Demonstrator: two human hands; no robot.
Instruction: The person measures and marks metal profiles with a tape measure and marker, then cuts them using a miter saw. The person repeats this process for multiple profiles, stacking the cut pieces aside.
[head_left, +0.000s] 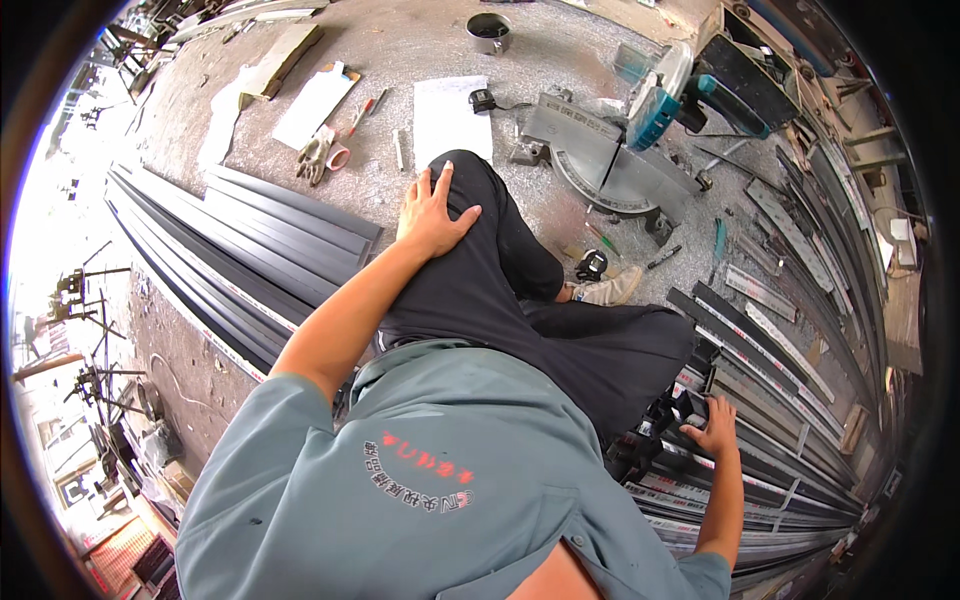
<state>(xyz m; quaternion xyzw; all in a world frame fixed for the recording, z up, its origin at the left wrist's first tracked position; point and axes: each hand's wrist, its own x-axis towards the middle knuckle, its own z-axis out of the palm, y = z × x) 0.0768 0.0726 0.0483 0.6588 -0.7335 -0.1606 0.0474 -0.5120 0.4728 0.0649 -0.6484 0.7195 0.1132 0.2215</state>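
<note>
My left hand (435, 217) rests on my raised knee, fingers spread and holding nothing. Low on the right, my right hand (714, 429) lies with its fingers apart on a stack of dark metal profiles (757, 442). Ahead of me a miter saw (652, 120) stands on the floor. Beyond the knee lies a sheet of paper (450, 112) with a tape measure (481, 100) at its edge. A second tape measure (592, 265) is beside my shoe. Work gloves (315, 156) and a roll of pink tape (338, 156) lie to the left, near a clipboard (319, 105).
Long dark profiles (255, 247) stretch along my left. Offcuts and strips (791, 232) litter the floor at right. A metal pot (488, 34) stands at the far side; a marker (664, 256) and a teal-handled tool (720, 238) lie right of my shoe.
</note>
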